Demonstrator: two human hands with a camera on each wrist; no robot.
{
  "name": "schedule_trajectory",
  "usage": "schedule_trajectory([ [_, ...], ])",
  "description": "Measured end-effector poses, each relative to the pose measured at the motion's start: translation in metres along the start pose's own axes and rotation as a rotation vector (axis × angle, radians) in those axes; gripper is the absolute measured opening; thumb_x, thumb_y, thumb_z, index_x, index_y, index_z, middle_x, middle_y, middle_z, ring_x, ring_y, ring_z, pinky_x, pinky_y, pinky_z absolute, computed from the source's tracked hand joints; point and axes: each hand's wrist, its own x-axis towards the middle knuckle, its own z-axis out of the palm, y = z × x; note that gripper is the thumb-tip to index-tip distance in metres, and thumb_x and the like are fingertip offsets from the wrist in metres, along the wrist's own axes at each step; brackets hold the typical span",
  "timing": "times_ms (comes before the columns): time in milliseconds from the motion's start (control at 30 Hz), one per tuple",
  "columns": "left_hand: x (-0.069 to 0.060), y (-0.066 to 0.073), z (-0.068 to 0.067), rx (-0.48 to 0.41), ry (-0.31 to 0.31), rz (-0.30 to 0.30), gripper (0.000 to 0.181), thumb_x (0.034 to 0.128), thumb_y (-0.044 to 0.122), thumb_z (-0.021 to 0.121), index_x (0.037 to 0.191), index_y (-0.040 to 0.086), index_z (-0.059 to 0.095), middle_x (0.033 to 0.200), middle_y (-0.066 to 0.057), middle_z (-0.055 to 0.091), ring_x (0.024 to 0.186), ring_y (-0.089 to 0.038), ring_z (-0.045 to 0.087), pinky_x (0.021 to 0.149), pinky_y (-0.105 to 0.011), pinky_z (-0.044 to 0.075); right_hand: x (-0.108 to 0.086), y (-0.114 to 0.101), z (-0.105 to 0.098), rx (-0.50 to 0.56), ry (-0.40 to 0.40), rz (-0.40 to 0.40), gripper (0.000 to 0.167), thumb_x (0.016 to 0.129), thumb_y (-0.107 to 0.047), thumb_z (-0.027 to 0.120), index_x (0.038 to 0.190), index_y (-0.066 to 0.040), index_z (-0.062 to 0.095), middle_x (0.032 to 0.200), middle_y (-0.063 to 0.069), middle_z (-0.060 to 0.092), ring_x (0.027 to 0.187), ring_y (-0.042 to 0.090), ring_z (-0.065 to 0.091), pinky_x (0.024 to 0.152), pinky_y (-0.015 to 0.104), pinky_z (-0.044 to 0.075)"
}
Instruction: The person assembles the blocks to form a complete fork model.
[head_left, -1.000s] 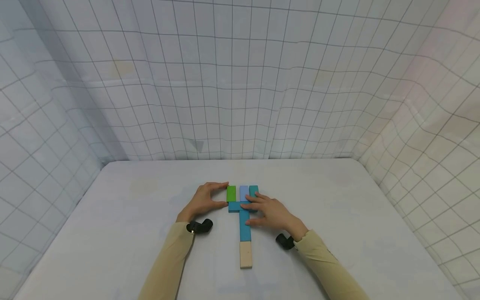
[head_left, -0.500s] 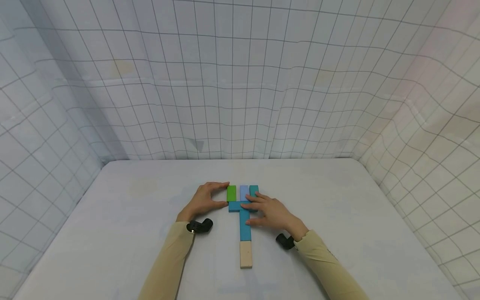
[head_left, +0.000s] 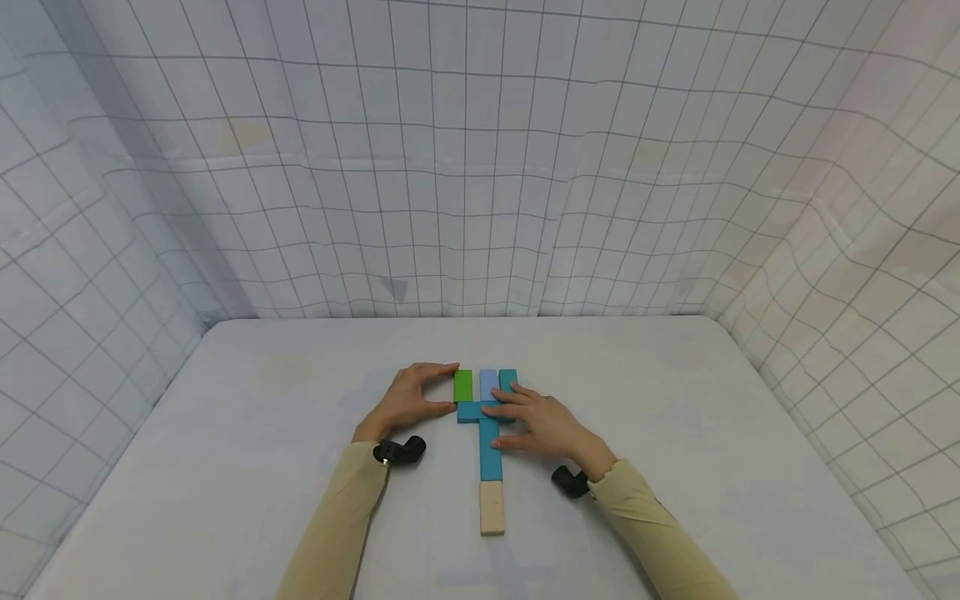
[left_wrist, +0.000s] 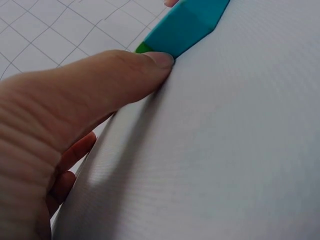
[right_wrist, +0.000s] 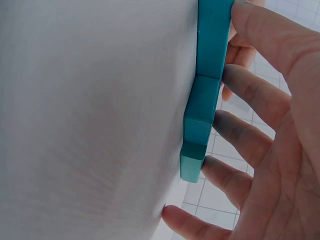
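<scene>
In the head view, flat blocks lie on the white table. My left hand (head_left: pixel 407 397) pinches the green block (head_left: pixel 463 387) at its left side, index fingertip by the far corner, thumb by the near one. The left wrist view shows that thumb against the end of the blue crosswise block (left_wrist: pixel 185 27). My right hand (head_left: pixel 543 423) rests spread fingers on the blue crosswise block (right_wrist: pixel 201 105), the blue lengthwise block (head_left: pixel 490 458) and the teal block (head_left: pixel 507 377). A pale blue block (head_left: pixel 488 382) stands between green and teal, with a gap beside the green one.
A bare wood block (head_left: pixel 492 508) touches the near end of the lengthwise blue block. Black wrist cameras (head_left: pixel 405 451) sit close above the table (head_left: pixel 637 367). A white gridded curtain (head_left: pixel 480 208) hangs behind and at both sides.
</scene>
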Motion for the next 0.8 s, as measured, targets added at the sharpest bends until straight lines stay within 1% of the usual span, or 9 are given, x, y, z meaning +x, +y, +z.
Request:
schedule_trajectory([
  [267, 0.0029, 0.0014, 0.0025, 0.005, 0.010, 0.013, 0.066, 0.0782, 0.029, 0.080, 0.137, 0.014, 0.053, 0.132, -0.004, 0.055, 0.123, -0.027, 0.043, 0.102, -0.050, 0.025, -0.0012, 0.0023, -0.0016, -0.002, 0.006, -0.008, 0.058, 0.087, -0.049, 0.063, 0.137, -0.020, 0.053, 0.147, 0.006, 0.037, 0.137, 0.035, 0.026, 0.097, 0.057, 0.035],
  [367, 0.0037, 0.0015, 0.0036, 0.007, 0.008, 0.007, 0.066, 0.0783, 0.029, 0.079, 0.137, 0.015, 0.053, 0.133, -0.003, 0.054, 0.124, -0.026, 0.042, 0.102, -0.049, 0.025, -0.0019, 0.0023, -0.0027, 0.010, 0.010, -0.013, 0.058, 0.087, -0.048, 0.064, 0.137, -0.019, 0.054, 0.147, 0.008, 0.038, 0.136, 0.036, 0.026, 0.097, 0.058, 0.034],
  [667, 0.0043, 0.0025, 0.0054, 0.006, 0.005, -0.012, 0.066, 0.0784, 0.030, 0.079, 0.138, 0.017, 0.053, 0.134, -0.002, 0.053, 0.125, -0.025, 0.041, 0.104, -0.048, 0.024, -0.0030, 0.0038, -0.0026, 0.013, -0.004, 0.006, 0.058, 0.087, -0.048, 0.063, 0.137, -0.020, 0.053, 0.148, 0.006, 0.037, 0.137, 0.034, 0.024, 0.095, 0.062, 0.033],
  [800, 0.0024, 0.0016, 0.0056, 0.011, 0.015, 0.004, 0.066, 0.0782, 0.029, 0.079, 0.137, 0.016, 0.053, 0.133, -0.003, 0.054, 0.124, -0.026, 0.043, 0.103, -0.050, 0.025, -0.0026, 0.0037, -0.0031, 0.017, -0.019, 0.011, 0.058, 0.087, -0.048, 0.063, 0.138, -0.021, 0.053, 0.149, 0.005, 0.036, 0.138, 0.034, 0.023, 0.096, 0.063, 0.032],
])
